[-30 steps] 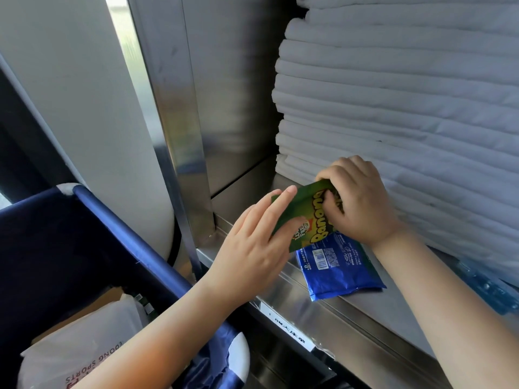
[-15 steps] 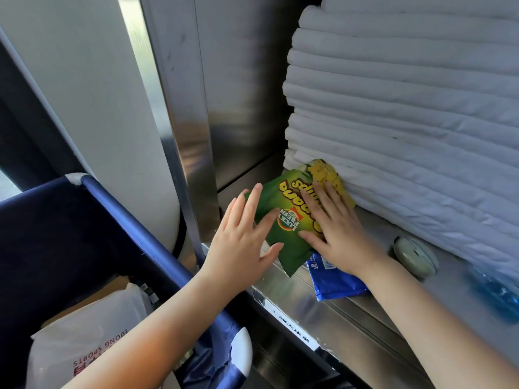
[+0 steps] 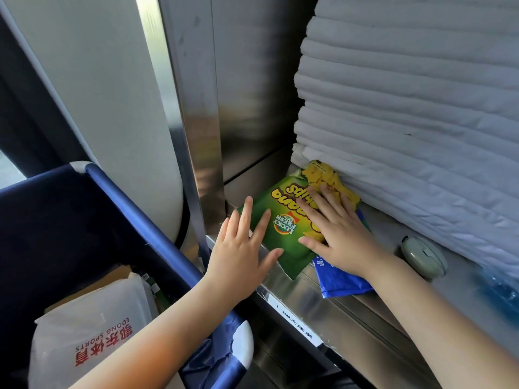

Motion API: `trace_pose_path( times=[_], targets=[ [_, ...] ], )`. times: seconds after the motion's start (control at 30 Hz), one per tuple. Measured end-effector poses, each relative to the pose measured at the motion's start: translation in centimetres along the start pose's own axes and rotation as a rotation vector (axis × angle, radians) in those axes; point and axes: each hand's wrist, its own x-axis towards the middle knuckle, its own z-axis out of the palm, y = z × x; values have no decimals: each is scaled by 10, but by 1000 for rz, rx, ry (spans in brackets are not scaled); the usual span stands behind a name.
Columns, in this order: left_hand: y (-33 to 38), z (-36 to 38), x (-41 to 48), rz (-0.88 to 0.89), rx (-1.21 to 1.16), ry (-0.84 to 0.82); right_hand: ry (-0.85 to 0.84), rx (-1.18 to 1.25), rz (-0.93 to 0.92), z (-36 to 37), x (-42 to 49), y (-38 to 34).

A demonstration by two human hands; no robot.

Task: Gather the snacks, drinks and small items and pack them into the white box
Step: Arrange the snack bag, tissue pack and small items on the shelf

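A green and yellow banana chips bag (image 3: pixel 286 237) lies flat on the steel shelf (image 3: pixel 351 313), partly over a blue packet (image 3: pixel 341 283). My right hand (image 3: pixel 337 234) lies flat on the bag, fingers spread. My left hand (image 3: pixel 243 248) rests at the bag's left edge, fingers spread, fingertips touching it. Neither hand grips it. A pale round item (image 3: pixel 424 256) sits on the shelf to the right. A blue plastic bottle (image 3: pixel 500 290) shows at the right edge, blurred. No white box is in view.
Folded white linens (image 3: pixel 407 108) are stacked high at the shelf's back right. A steel post (image 3: pixel 191 136) stands left of the shelf. A dark blue cart (image 3: pixel 84 220) below left holds a white printed bag (image 3: pixel 92 329) and cardboard.
The chips bag went from lifted between both hands to lying flat on the shelf over the blue packet. Both hands opened and now press on it. The round item came into view.
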Motion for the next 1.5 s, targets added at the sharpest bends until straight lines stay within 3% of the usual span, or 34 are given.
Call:
trace_pose_path(
  times=[0.3,0.5,0.7,1.2,1.5],
  targets=[
    [-3,5,-4,-49,66,-166,-51,62,-51,-1,5,-3],
    [13,-18,-3,15,126,-49,142,140,123,-6,-13,3],
    [38,6,10,243,-21,-136,60,147,171,1,-4,2],
    [-11,27,57,156,-127,-58,-113,189,190,12,71,9],
    [-22,27,64,132,-138,-37,-102,197,188,12,79,3]
  ],
)
